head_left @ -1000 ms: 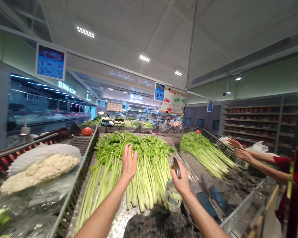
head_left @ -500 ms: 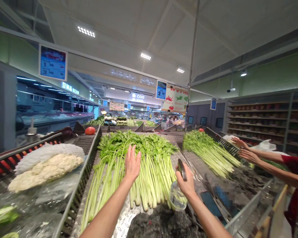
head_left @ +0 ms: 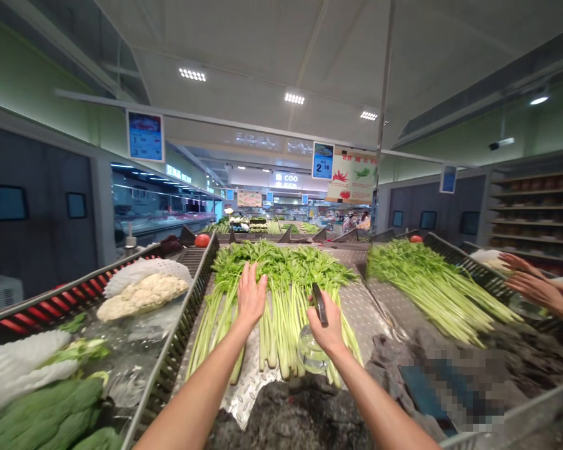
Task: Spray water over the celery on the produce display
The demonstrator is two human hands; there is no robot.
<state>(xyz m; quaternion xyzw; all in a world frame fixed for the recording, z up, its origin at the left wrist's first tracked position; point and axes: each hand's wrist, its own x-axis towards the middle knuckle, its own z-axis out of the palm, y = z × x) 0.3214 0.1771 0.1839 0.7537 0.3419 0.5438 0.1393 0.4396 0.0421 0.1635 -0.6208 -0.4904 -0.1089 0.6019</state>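
A display counter topped with silvery tread plate [head_left: 248, 394], its raised pattern showing at the front and right, carries a broad layer of celery [head_left: 281, 331], leaves at the far end and pale stalk ends near. Crumpled dark cloth [head_left: 291, 419] covers its front edge; whether the clear bottle [head_left: 312, 356] rests on anything is hard to tell.

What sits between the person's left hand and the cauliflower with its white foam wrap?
In the head view, celery and then the black slatted crate wall lie between the left hand and the cauliflower.
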